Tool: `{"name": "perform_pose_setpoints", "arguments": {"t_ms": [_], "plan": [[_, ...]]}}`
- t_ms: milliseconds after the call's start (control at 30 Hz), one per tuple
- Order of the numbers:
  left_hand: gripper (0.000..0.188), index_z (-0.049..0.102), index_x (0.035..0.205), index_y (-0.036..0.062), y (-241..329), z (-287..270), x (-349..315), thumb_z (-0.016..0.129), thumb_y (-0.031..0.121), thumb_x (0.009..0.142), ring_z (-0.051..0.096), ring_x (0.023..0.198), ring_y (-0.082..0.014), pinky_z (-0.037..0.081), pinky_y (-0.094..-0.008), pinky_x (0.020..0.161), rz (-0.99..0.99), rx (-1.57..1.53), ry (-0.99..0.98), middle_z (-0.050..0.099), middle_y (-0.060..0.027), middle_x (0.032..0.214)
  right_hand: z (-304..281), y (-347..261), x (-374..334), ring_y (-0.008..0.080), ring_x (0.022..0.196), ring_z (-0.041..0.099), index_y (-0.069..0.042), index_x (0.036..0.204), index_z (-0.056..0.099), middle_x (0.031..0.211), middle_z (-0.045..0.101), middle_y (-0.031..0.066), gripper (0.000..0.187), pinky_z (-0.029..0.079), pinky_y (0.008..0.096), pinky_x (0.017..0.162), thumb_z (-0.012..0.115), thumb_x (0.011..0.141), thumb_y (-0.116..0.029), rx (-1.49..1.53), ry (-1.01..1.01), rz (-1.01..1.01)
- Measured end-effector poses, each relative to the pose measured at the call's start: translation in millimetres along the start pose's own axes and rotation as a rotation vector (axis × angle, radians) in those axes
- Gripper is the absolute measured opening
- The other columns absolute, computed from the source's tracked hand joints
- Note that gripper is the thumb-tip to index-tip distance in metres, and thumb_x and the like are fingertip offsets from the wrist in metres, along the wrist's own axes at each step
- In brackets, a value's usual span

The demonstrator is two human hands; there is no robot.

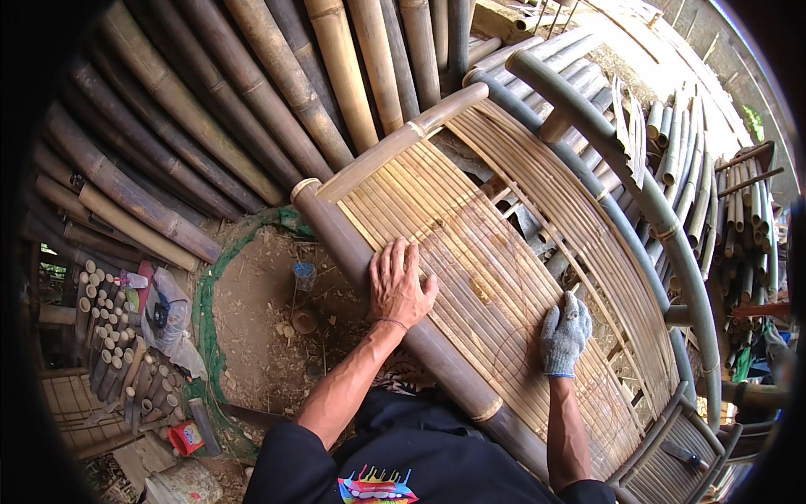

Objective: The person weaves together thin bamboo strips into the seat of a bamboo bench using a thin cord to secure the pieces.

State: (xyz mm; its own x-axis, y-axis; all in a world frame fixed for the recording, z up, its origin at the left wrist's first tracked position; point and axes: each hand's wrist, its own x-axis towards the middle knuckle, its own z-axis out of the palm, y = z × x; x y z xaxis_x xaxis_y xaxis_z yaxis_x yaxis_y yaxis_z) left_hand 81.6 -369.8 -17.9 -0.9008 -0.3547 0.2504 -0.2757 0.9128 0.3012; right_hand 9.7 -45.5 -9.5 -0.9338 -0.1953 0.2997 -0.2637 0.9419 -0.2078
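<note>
A bamboo bench (470, 244) with a slatted seat and a thick dark front pole lies before me. My left hand (399, 286), bare and with a thin band at the wrist, is open. It rests palm down on the slats by the front pole, fingers pointing away. My right hand (565, 336) wears a grey knit glove. It lies on the slats toward the seat's far side, beside a long gap, fingers forward and slightly bent, with nothing clearly held. Thin dark lines and stains mark the slats.
Thick bamboo poles (252, 76) lean at the upper left; more poles (697, 168) stand at the right. A curved bamboo rail (646, 185) rises behind the seat. Cut bamboo pieces (113, 336), a plastic bag (170, 315) and a red container (185, 438) sit at the left. Shavings litter the ground.
</note>
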Motion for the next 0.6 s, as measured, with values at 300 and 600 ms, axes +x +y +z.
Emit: {"name": "perform_pose_setpoints", "arguments": {"t_ms": [300, 600], "plan": [[0.071, 0.055, 0.135, 0.0021, -0.2, -4.0, -0.9, 0.074, 0.032, 0.074, 0.042, 0.137, -0.0362, 0.031, -0.0527, 0.116, -0.002, -0.115, 0.007, 0.049, -0.0187, 0.144, 2.0, 2.6, -0.6, 0.0385, 0.122, 0.056, -0.005, 0.134, 0.058, 0.128, 0.061, 0.0198, 0.045, 0.038, 0.0494, 0.109, 0.064, 0.093, -0.025, -0.004, -0.006, 0.013], [0.063, 0.058, 0.131, 0.0004, -2.8, 3.2, -2.0, 0.066, 0.025, 0.073, 0.041, 0.139, -0.0383, 0.029, -0.0543, 0.118, -0.004, -0.124, 0.013, 0.047, -0.0222, 0.146, -0.4, -1.6, 3.0, 0.0381, 0.121, 0.056, -0.005, 0.134, 0.058, 0.128, 0.062, 0.0196, 0.043, 0.038, 0.0492, 0.108, 0.062, 0.094, -0.022, -0.011, 0.012, -0.030]]}}
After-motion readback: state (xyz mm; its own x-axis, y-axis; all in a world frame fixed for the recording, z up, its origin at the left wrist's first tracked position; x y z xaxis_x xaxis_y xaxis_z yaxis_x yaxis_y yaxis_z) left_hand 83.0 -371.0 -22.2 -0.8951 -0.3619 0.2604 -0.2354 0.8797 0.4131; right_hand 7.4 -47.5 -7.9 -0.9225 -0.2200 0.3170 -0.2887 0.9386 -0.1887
